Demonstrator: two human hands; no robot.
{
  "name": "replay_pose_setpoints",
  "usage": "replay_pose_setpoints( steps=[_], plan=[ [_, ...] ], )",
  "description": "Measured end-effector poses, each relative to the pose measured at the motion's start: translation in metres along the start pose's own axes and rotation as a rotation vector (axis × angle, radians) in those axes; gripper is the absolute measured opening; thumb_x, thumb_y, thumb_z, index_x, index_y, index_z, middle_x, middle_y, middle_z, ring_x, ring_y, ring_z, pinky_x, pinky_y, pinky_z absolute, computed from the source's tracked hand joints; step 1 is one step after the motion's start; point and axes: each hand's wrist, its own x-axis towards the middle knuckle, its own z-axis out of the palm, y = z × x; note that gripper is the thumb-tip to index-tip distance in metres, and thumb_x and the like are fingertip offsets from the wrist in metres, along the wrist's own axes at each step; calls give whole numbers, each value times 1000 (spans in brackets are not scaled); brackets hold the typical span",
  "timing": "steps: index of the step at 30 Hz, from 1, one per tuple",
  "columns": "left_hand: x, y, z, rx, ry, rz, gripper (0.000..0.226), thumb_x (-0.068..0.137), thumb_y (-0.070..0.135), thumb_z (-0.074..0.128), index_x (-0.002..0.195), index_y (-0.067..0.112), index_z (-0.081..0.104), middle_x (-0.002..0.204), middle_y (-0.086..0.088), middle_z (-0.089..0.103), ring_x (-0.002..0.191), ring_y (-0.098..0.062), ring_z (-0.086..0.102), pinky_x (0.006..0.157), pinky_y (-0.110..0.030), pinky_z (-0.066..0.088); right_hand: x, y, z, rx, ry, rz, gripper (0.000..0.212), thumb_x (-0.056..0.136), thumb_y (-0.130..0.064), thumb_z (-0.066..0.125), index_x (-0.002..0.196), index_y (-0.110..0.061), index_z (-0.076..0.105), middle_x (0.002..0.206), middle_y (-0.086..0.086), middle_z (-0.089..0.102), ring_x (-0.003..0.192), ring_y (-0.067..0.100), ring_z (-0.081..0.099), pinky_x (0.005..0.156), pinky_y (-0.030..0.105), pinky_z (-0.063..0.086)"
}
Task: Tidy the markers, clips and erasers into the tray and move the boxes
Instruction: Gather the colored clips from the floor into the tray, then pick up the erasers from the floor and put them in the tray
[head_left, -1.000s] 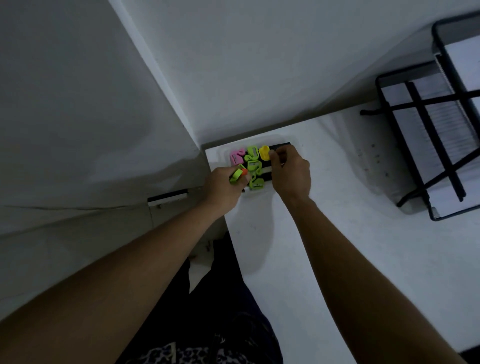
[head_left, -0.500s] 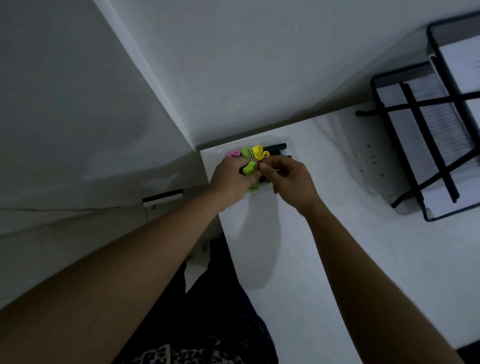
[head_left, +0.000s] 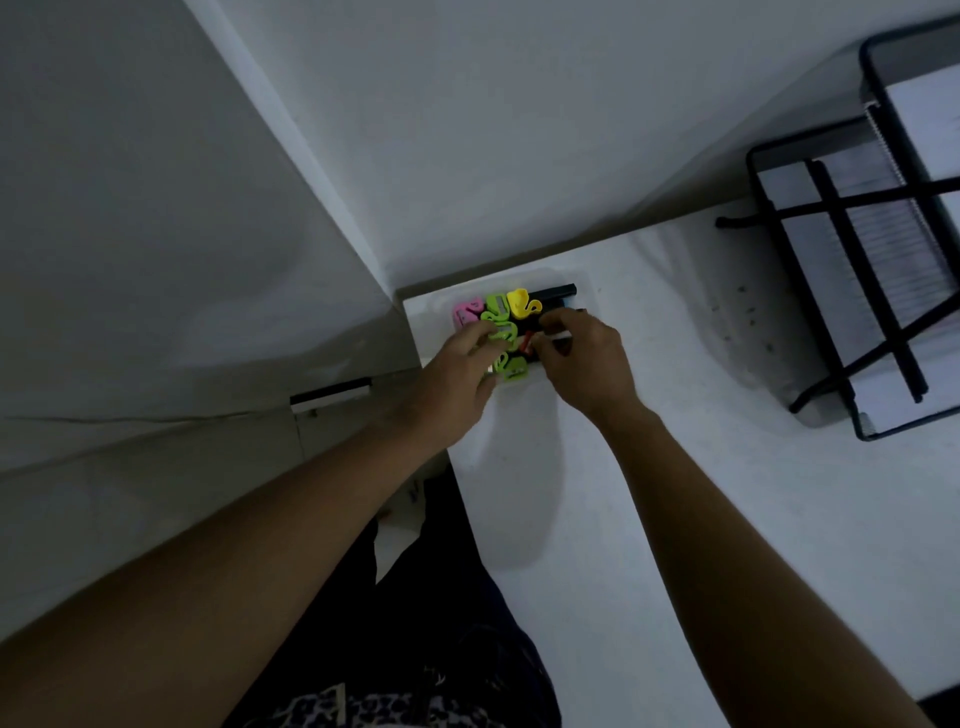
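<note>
Green clip (head_left: 505, 338), held before, now lies in the tray (head_left: 439, 312).

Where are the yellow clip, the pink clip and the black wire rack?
yellow clip (head_left: 519, 303): head view, on its yellow body.
pink clip (head_left: 464, 313): head view, on its pink body.
black wire rack (head_left: 862, 270): head view, on a cross bar.

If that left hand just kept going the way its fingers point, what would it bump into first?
Most likely the green clips in the tray: the left hand points toward them, fingertips right at their edge. The view is dim, so I cannot tell whether they touch yet.
</note>
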Motion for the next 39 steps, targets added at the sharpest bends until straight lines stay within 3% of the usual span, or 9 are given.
replay_pose_setpoints(
  steps=[3, 6, 9, 21, 26, 29, 31, 35, 39],
  plan=[
    [3, -3, -4, 11, 0, 3, 46, 84, 1, 64, 129, 1, 53, 129, -19, 49, 117, -32, 53, 100, -29, 40, -1, 0, 2, -24, -24, -25, 30, 87, -37, 64, 113, -23, 66, 108, 1, 68, 89, 17, 67, 77, 37, 58],
    [1, -8, -5, 135, -3, 29, 44, 80, 5, 68, 123, 3, 57, 122, -18, 55, 106, -36, 56, 88, -45, 50, 0, -4, 3, -85, -62, -43, 36, 86, -40, 63, 120, -26, 64, 109, 2, 66, 92, 19, 66, 78, 39, 57],
    [-3, -9, -8, 235, 33, -8, 42, 78, 11, 70, 119, 6, 61, 115, -15, 58, 99, -36, 55, 80, -45, 49, 1, -6, 3, -66, -43, -48, 34, 86, -40, 63, 118, -28, 64, 107, 0, 67, 90, 19, 67, 74, 39, 58],
    [-11, -13, -13, 251, 25, 20, 37, 84, 18, 63, 119, 6, 62, 115, -14, 59, 107, -35, 51, 88, -43, 46, -9, -17, 1, 125, 137, 90, 15, 93, -28, 58, 105, -23, 66, 98, -3, 70, 78, 10, 66, 70, 32, 56],
    [-24, -15, -20, 193, 26, -17, 41, 87, 18, 60, 126, 7, 55, 119, -13, 57, 109, -33, 49, 87, -40, 41, -25, -20, -11, 503, 131, 164, 21, 94, -3, 50, 105, -16, 61, 107, 2, 68, 91, 13, 71, 65, 29, 60],
    [-36, -19, -30, 184, 29, -23, 39, 88, 21, 57, 124, 7, 57, 119, -12, 58, 109, -32, 50, 87, -41, 42, -39, -18, -12, 522, 157, 156, 20, 94, -3, 49, 109, -12, 60, 110, 0, 67, 99, 13, 69, 75, 34, 60],
    [-50, -25, -36, 178, 32, -25, 39, 88, 26, 54, 123, 9, 57, 119, -11, 59, 110, -32, 50, 87, -40, 41, -52, -22, -8, 446, 193, 164, 18, 93, -8, 51, 106, -16, 61, 105, -4, 69, 92, 10, 69, 77, 35, 58],
    [-85, -41, -49, 155, 55, -81, 40, 88, 31, 50, 122, 10, 57, 121, -11, 58, 112, -33, 49, 89, -41, 42, -88, -53, 6, 416, 267, 174, 11, 94, -12, 52, 99, -13, 62, 95, -1, 70, 70, 8, 69, 61, 17, 49],
    [-135, -70, -56, 133, 28, -116, 39, 90, 33, 50, 123, 12, 57, 120, -11, 58, 113, -33, 49, 92, -41, 43, -133, -92, 43, 413, 208, 130, 10, 94, -14, 55, 101, -12, 61, 91, -3, 68, 65, 10, 69, 54, 14, 46]
  ],
)
